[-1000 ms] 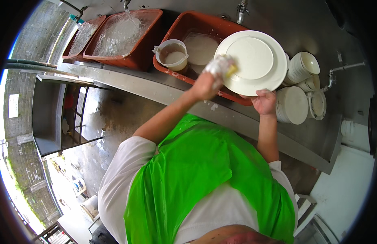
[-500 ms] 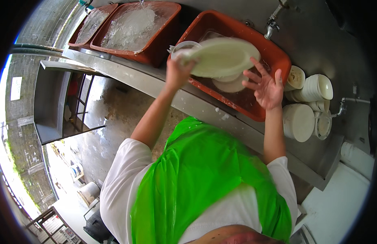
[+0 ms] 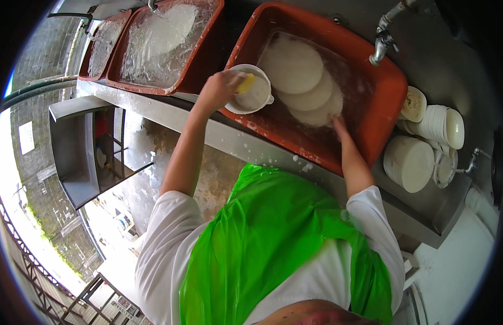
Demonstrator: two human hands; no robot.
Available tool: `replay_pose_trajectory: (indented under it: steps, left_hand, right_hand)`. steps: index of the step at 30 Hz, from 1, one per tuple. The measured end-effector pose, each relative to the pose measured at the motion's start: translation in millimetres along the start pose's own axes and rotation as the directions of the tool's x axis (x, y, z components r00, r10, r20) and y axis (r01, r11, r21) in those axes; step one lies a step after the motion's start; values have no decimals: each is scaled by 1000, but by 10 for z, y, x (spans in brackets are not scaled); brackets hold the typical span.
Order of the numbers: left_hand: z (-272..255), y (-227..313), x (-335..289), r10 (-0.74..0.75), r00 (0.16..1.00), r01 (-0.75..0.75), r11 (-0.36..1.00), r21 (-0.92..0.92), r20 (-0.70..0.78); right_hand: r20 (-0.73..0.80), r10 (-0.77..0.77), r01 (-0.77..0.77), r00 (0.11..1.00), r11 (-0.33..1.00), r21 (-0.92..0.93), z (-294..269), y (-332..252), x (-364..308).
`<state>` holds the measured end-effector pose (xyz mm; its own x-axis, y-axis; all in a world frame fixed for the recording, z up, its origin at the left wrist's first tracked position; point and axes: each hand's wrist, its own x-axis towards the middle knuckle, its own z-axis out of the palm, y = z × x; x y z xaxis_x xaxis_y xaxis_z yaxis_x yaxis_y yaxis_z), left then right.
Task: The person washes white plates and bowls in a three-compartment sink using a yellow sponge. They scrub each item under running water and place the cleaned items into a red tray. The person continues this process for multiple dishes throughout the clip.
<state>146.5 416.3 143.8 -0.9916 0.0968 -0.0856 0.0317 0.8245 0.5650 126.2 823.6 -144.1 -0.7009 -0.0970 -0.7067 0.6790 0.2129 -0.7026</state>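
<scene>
My left hand (image 3: 221, 89) is closed on a yellow sponge (image 3: 246, 83) at the mouth of a white plastic tub (image 3: 254, 98) with cloudy liquid in it. The tub sits at the near left corner of a large red-brown basin (image 3: 389, 89). In the basin's murky water, overlapping white oval plates lie in a row. The top plate (image 3: 292, 62) is farthest left and the lowest plate (image 3: 324, 111) nearest to me. My right hand (image 3: 339, 123) reaches into the basin and grips the rim of that lowest plate; its fingertips are partly hidden.
Left of the basin stands another red-brown basin (image 3: 159, 40) with running water and a white plate, then a smaller basin (image 3: 105, 43). A tap (image 3: 381, 46) overhangs the back edge. Stacked white bowls (image 3: 444, 124) and plates (image 3: 411, 162) stand right. A steel counter edge (image 3: 208, 127) runs before me.
The plate that my left hand held up has gone down into the basin. My left hand now has a sponge at the tub, and my right hand has lowered to the plates.
</scene>
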Motion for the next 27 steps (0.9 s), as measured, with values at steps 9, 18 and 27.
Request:
replay_pose_trajectory:
  steps: [9, 18, 27]
  left_hand:
    - [1317, -630, 634, -168, 685, -292, 828, 479, 709]
    - [394, -207, -9, -137, 880, 49, 979, 200, 455]
    - [254, -11, -201, -37, 998, 33, 996, 88, 43]
  right_hand:
    - [62, 140, -137, 988, 622, 771, -123, -192, -45]
    - [393, -71, -133, 917, 873, 469, 30, -684, -739]
    - [-37, -132, 136, 991, 980, 143, -478, -1075, -1681]
